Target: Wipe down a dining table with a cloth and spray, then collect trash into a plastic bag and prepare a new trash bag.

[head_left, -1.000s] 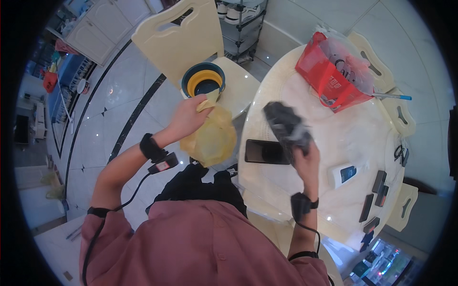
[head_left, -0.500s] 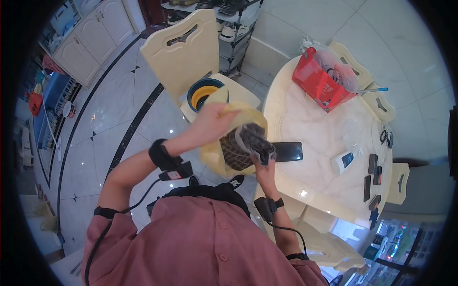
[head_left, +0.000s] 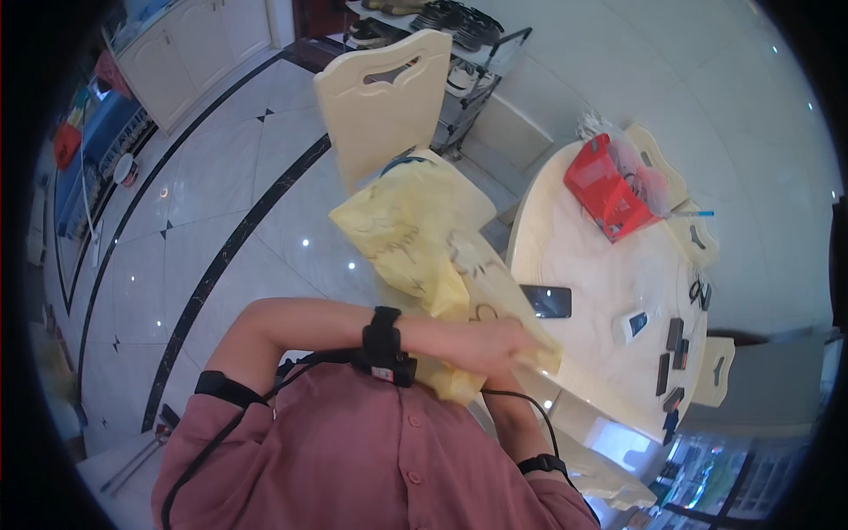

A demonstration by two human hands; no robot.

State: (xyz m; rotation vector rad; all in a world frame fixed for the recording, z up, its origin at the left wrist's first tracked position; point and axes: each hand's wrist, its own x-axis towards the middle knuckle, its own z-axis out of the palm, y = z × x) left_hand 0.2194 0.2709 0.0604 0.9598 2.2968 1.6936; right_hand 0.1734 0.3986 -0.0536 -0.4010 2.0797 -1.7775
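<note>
A thin yellow cloth item (head_left: 402,230) with dark line drawings hangs spread in front of me, from over the chair seat to the table edge. It looks like a garment or apron, but I cannot tell which. My left hand (head_left: 499,346) reaches across my body to the right, closed on the cloth by the table's edge. The fingertips are slightly blurred. My right hand is hidden behind the left hand and the cloth; only my right forearm (head_left: 515,428) shows below. A black phone (head_left: 549,301) lies on the table just beyond my left hand.
The table (head_left: 574,252) carries a red bag (head_left: 609,190), a white bottle (head_left: 631,327), several dark small boxes (head_left: 675,336) and scissors (head_left: 698,290). On the cream chair (head_left: 384,97), the cloth mostly covers a dark blue basin (head_left: 402,164). Behind it stands a shoe rack (head_left: 473,93).
My left hand has swung right and down across my body. The yellow cloth, bunched around dark checked fabric before, is now spread out, and the checked fabric is out of sight. My view has shifted.
</note>
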